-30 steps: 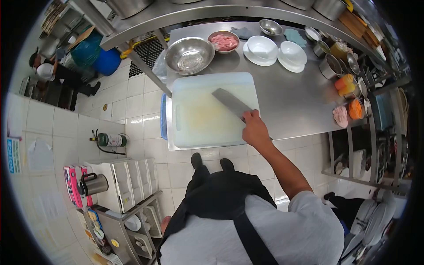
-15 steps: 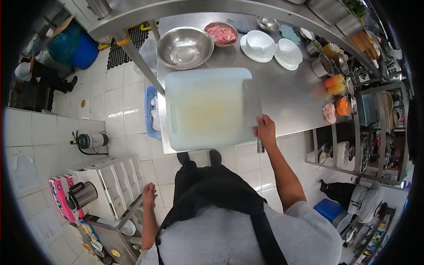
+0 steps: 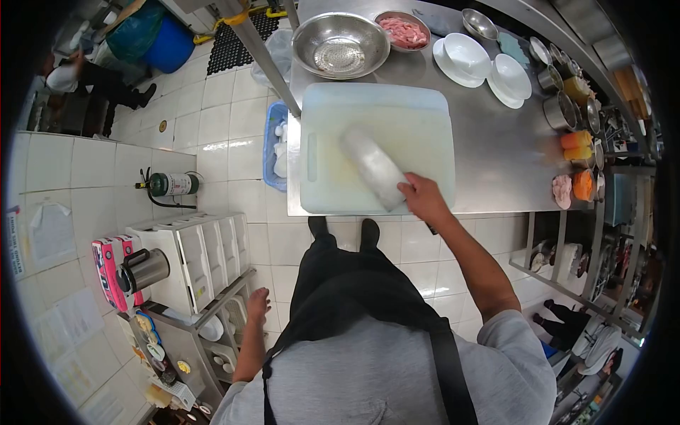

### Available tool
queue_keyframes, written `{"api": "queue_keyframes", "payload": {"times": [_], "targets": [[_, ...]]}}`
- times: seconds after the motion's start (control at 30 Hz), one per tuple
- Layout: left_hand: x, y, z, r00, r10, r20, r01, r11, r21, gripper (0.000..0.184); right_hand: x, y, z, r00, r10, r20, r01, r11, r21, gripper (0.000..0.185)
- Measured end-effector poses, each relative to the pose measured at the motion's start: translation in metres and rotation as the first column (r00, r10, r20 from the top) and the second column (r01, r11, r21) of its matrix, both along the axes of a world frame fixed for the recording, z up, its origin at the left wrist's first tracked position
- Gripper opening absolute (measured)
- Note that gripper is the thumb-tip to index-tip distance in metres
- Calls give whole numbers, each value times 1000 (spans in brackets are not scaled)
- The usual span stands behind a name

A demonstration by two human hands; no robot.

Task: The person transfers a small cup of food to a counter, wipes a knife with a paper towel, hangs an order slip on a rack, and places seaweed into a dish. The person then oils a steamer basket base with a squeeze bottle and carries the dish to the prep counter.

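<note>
My right hand [image 3: 426,201] is closed on the handle of a cleaver [image 3: 374,170]. Its broad blade, a little blurred, lies slantwise over the cutting board [image 3: 418,152]; whether it touches the surface I cannot tell. The board is pale, thick and stained yellowish in the middle, and sits at the steel table's near left corner. Down at my side hangs my left hand [image 3: 258,304], fingers loosely apart and nothing in them, near the white drawer unit [image 3: 191,258].
Behind the board stand a steel bowl [image 3: 340,46], a bowl of raw meat strips [image 3: 404,32] and white bowls [image 3: 467,55] on plates. Seasoning pots [image 3: 559,112] line the right side. A blue basket [image 3: 275,180] is left of the table. Two other people stand farther off.
The cleaver has swung from the board's right edge leftward over its middle, turning slantwise. My left hand's fingers have loosened from a curl. The whole view has shifted.
</note>
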State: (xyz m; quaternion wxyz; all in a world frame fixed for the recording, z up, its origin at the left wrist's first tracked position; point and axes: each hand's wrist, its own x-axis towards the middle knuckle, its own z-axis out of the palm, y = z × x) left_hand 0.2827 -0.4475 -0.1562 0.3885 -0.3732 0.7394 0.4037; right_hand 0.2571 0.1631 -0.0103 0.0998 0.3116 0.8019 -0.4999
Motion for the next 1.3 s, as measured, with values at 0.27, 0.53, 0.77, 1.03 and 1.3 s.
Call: {"api": "queue_keyframes", "payload": {"times": [0.27, 0.53, 0.77, 1.03, 1.3], "targets": [[8, -6, -1, 997, -61, 38, 60, 997, 43, 42, 29, -75, -5, 993, 116, 5, -80, 712, -697, 26], [-70, -64, -89, -130, -863, -488, 877, 130, -463, 46, -2, -20, 17, 984, -168, -53, 129, 895, -426, 23], [-178, -36, -106, 632, -689, -355, 772, 597, 217, 56, -18, -8, 49, 973, 63, -221, 82, 802, 591, 59], [-235, 41, -62, 951, -215, -224, 276, 915, 293, 54, 150, 184, 50, 872, -350, -341, 485, 704, 518, 16], [-146, 176, -21, 954, -181, -239, 224, 961, 165, 55, 251, 452, 231, 482, -262, -836, 871, 246, 426, 37]]}}
